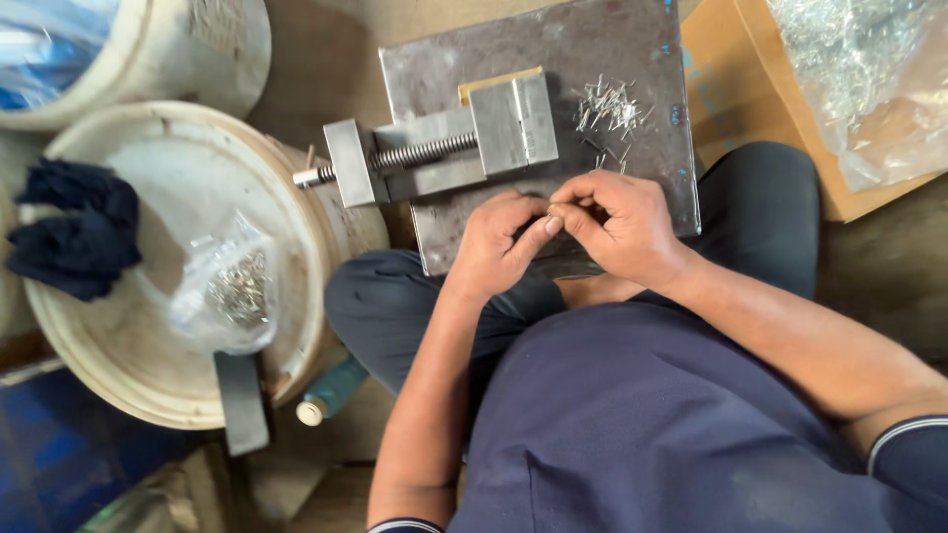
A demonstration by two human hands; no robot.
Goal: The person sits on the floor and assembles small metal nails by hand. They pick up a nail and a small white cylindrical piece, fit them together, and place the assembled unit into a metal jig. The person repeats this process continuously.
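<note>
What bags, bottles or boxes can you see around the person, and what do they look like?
Small clear plastic bag: on the white bucket lid at left, crumpled, holding small shiny metal bits.
Large clear plastic bag: top right on brown cardboard, full of silvery pieces.
Bottle: lying beside the bucket, teal with a white cap.
No signs or screens in view.

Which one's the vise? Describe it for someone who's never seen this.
Find the grey steel plate across the person's lap. On its left part sits the small metal vise, a blocky grey body. Its threaded screw sticking out left sets it apart from the loose pins.
</note>
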